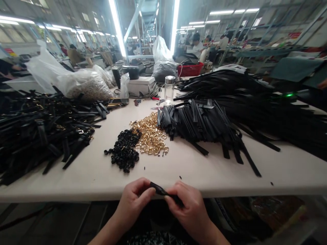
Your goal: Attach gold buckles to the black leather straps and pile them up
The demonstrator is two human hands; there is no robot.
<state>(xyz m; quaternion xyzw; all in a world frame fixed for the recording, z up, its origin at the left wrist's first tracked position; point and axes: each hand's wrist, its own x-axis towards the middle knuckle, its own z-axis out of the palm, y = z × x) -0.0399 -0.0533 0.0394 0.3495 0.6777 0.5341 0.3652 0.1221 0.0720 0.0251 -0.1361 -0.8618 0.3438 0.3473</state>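
At the table's front edge, a black strap [157, 188] stretches between my two hands. My left hand [135, 197] pinches its left end with thumb and fingers. My right hand [187, 200] is closed around the strap's other part, which the fingers partly hide. Beyond the hands lie a pile of small black loops [125, 149] and, touching it, a heap of gold buckles [150, 134]. A stack of black straps [199, 122] lies right of the buckles.
Black straps with buckles [46, 126] cover the table's left side. Long black strips [255, 98] spread over the right. A glass jar [169, 90], a white box [141, 85], plastic bags [89, 83] and a red basket [190, 69] stand farther back. People sit in the background.
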